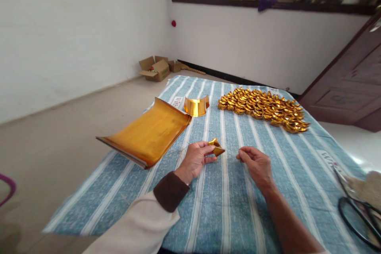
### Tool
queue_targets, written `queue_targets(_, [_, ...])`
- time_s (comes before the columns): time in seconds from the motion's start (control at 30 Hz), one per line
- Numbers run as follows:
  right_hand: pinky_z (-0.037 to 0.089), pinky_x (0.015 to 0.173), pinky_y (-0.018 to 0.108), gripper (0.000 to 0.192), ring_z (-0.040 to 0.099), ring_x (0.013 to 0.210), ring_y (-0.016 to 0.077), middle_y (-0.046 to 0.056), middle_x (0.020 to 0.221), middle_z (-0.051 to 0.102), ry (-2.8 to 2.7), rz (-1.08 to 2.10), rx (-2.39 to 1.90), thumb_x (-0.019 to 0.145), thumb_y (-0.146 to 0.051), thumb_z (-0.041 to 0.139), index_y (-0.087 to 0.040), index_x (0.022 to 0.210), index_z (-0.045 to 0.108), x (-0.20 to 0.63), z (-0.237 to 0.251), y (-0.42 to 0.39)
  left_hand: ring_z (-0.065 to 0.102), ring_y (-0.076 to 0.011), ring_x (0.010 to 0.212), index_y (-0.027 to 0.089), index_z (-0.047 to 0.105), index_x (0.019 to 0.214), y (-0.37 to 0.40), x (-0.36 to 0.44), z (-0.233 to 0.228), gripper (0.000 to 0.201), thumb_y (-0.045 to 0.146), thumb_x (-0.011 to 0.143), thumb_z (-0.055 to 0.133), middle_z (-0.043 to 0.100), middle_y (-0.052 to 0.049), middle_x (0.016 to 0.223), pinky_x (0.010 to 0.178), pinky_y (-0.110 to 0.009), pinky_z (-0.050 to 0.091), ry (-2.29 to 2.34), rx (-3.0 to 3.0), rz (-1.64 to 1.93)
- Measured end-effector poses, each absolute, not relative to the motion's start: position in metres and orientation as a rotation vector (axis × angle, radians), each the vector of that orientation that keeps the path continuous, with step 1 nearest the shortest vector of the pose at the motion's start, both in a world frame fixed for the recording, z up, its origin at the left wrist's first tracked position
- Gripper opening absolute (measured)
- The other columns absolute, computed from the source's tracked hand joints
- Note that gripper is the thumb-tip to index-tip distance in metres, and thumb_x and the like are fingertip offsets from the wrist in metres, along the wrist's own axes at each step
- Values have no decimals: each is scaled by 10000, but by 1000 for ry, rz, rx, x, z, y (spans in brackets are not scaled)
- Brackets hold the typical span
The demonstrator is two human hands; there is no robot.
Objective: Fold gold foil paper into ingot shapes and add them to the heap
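Gold foil, half folded [216, 147], sits pinched in my left hand [195, 160] at frame centre; my right hand [257, 164] hovers empty, fingers loosely curled. I should crease firmly, matching the ingot pile [263, 109] at upper right.

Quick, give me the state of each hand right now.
Left hand: closed on a folded gold paper piece, pinched at the fingertips.
Right hand: holds nothing, fingers loosely curled, resting on the striped cloth.
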State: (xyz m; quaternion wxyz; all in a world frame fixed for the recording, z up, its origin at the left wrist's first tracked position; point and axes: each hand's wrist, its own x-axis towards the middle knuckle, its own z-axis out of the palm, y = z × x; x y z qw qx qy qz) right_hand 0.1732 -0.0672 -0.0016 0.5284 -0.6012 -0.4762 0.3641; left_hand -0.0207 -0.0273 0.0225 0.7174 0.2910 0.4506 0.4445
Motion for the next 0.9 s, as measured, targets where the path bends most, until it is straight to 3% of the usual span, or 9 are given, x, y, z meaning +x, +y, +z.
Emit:
queue_targets(0.2, [511,781,384,342,685,819,265,92,884,730,-1448,93,-1882,816,-494,513,-198,860,678,257,2,-118,718,-179,720,95,664,784,-26,-25,26,73,26,795,642,737,-106,847,527,-228,569,1025,646,958])
queue_targets(0.33, [482,824,456,402,638,956,347,167,1012,695,-1505,-427,-2367,878,-406,391,-143,1009,665,326,-4,-164,712,-173,719,105,674,806,-22,-27,29,101,17,800,623,739,-85,840,536,-238,577,1026,664,976])
queue_targets(0.47, [479,826,403,386,646,956,315,179,1037,678,-1444,-368,-2728,897,-298,405,-92,1145,617,357,-8,-194,711,-185,709,120,668,798,-16,-29,32,122,8,788,621,737,-71,818,528,-263,590,1024,651,994])
queue_targets(0.63, [467,841,375,345,625,1026,304,178,1114,653,-1397,-359,-2832,877,-219,425,-105,1146,609,358,-7,-198,702,-178,662,125,636,762,-12,-32,36,145,-11,795,597,725,-51,764,554,-303,612,1008,637,1048])
queue_targets(0.83, [489,666,407,389,682,826,321,160,920,692,-1332,-301,-2847,771,-153,420,-146,1091,642,387,-28,-208,717,-194,705,113,627,769,-19,-34,40,114,0,790,625,726,-82,800,525,-265,590,1013,683,1060])
queue_targets(0.9, [493,656,425,365,683,771,328,147,824,693,-1364,-315,-2788,707,-139,439,-182,977,681,398,-32,-209,720,-194,712,102,631,778,-21,-34,40,100,4,797,619,727,-98,807,540,-263,590,1010,704,1062])
